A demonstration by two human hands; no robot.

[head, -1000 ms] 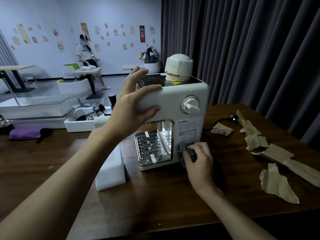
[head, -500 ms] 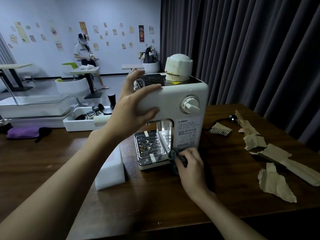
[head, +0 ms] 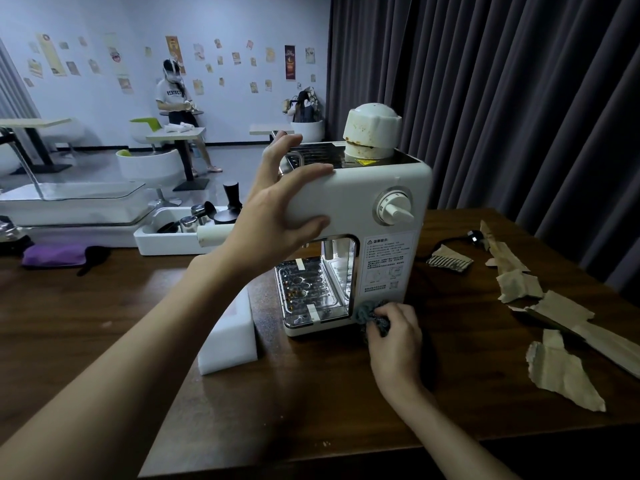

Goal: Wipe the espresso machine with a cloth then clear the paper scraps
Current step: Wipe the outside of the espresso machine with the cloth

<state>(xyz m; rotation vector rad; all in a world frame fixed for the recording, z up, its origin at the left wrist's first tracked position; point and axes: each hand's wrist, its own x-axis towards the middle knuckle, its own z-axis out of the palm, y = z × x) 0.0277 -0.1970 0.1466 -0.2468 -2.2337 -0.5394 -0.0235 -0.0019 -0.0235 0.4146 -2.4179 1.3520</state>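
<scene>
Toward the middle of the desk (head: 329, 403), the espresso machine (head: 363, 202) is gripped at its top edge by the left hand (head: 277, 220), while a cloth (head: 372, 313) bunched in the right hand (head: 394, 336) is pressed to its lower front. Wiping is judged under way; further strokes are called for before the paper scraps (head: 561, 372) by the right edge are gathered.

We take this for a café: an espresso machine (head: 360, 202) stands mid-frame on a wooden table (head: 311, 393), beside a tray (head: 166, 245) of coffee tools (head: 207, 213). Upper left, we see posters (head: 290, 62) on the wall, small tables (head: 175, 133) with white tub chairs (head: 149, 166), and a glass display case (head: 69, 195).
</scene>
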